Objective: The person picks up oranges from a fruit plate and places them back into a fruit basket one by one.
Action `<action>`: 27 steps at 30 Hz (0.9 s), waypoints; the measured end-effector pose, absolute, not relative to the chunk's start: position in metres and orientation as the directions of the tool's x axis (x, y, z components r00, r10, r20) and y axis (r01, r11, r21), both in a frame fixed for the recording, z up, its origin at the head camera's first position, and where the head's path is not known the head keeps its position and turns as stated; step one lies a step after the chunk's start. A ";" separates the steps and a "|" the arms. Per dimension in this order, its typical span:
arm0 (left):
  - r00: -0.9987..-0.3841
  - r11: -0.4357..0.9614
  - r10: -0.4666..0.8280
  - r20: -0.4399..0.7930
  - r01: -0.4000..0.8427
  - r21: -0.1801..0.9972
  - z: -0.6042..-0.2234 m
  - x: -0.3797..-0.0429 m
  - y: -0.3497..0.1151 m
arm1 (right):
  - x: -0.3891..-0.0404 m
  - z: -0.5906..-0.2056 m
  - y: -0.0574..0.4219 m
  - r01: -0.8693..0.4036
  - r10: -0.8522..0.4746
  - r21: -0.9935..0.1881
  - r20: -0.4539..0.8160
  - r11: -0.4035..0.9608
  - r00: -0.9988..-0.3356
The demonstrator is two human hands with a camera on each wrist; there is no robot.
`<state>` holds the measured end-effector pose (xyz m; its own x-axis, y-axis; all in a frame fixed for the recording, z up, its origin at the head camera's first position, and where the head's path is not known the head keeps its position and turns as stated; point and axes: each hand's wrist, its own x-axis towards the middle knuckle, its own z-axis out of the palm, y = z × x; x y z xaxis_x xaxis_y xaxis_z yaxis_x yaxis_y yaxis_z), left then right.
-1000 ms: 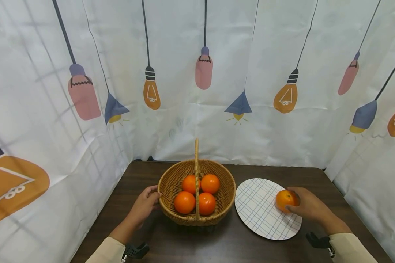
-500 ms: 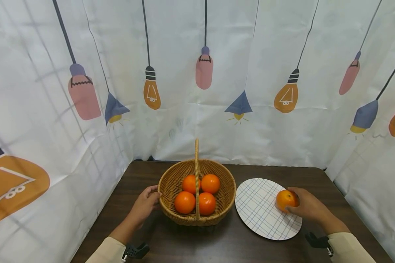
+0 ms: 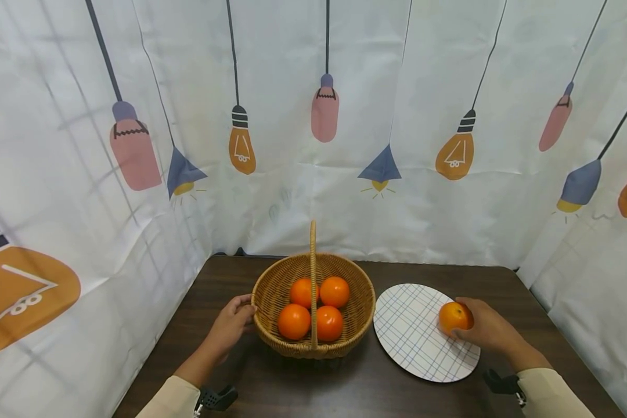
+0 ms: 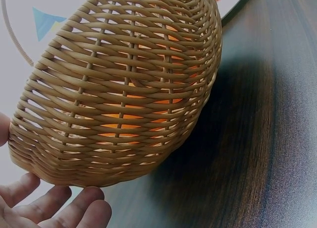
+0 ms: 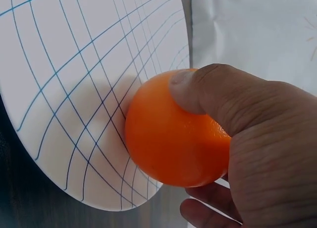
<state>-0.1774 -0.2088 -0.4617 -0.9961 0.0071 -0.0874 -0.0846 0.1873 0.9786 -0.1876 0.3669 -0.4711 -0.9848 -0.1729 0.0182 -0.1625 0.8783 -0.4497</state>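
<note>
My left hand grips the rim of a round wicker basket at its left side. In the left wrist view the thumb lies at the rim, and the fingers are against the woven outer wall. Several round orange fruits lie inside the basket under its tall handle. My right hand holds an orange over the right part of a white plate with blue grid lines. Its thumb presses the top of the orange in the right wrist view, while fingers curl beneath.
Basket and plate stand side by side on a dark brown wooden table. Behind and on both sides hangs a white curtain printed with lamps. A dark strap sits at the left wrist.
</note>
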 end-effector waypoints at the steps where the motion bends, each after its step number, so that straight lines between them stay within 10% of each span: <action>1: -0.996 0.188 0.012 -0.084 -0.080 0.979 -0.462 -0.177 -0.209 | -0.188 -0.471 0.367 -0.164 -0.175 -0.450 0.019 0.878 -0.984; 27: -0.996 0.172 -0.008 -0.092 -0.092 0.981 -0.466 -0.180 -0.209 | -0.186 -0.441 0.324 -0.292 -0.266 -0.436 0.122 0.851 -0.956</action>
<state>-0.1795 -0.2089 -0.4664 -0.9957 -0.0078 -0.0919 -0.0918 0.1721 0.9808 -0.1860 0.3238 -0.4413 -0.9564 -0.2655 0.1215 -0.2917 0.8511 -0.4365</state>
